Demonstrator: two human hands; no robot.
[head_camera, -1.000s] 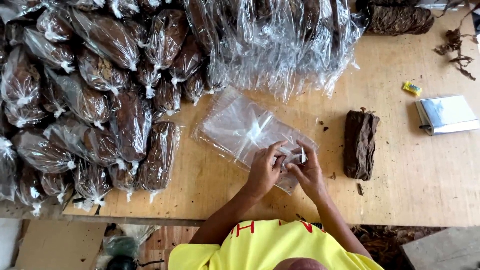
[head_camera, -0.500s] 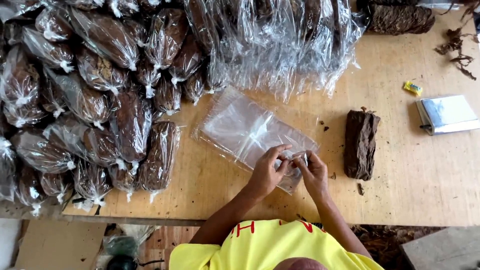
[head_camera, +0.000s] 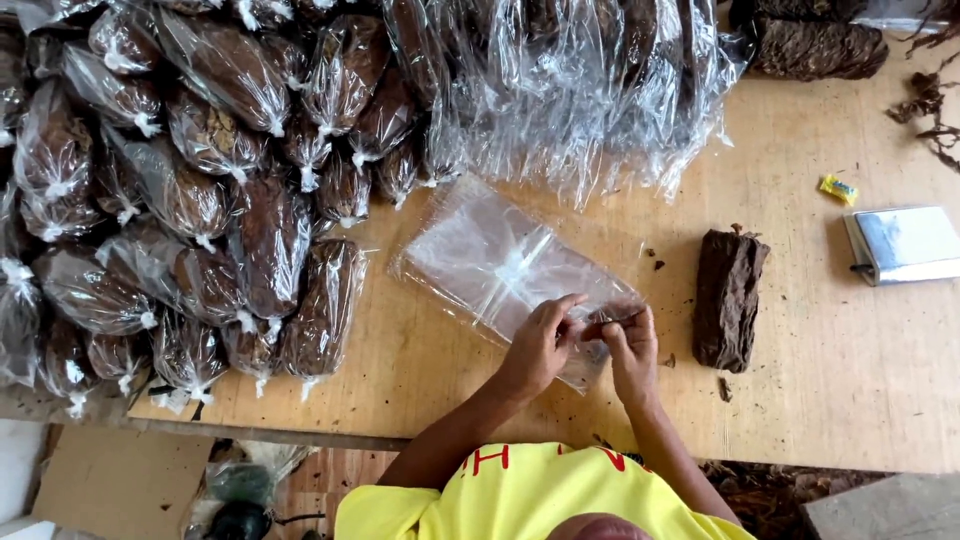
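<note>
A stack of clear plastic bags, tied with a white band, lies flat on the wooden table. My left hand and my right hand meet at the stack's near right corner, fingertips pinching the edge of a bag. To the right of my hands lies a dark brown block of pressed leaves, bare and unwrapped.
Many filled, tied bags of brown leaves cover the table's left side. A heap of bagged bundles in crinkled plastic sits at the back. A silver flat pack, a small yellow wrapper and leaf scraps lie at right.
My fingers have shifted slightly along the bag's corner, the hands now closer together; the stack has barely moved.
</note>
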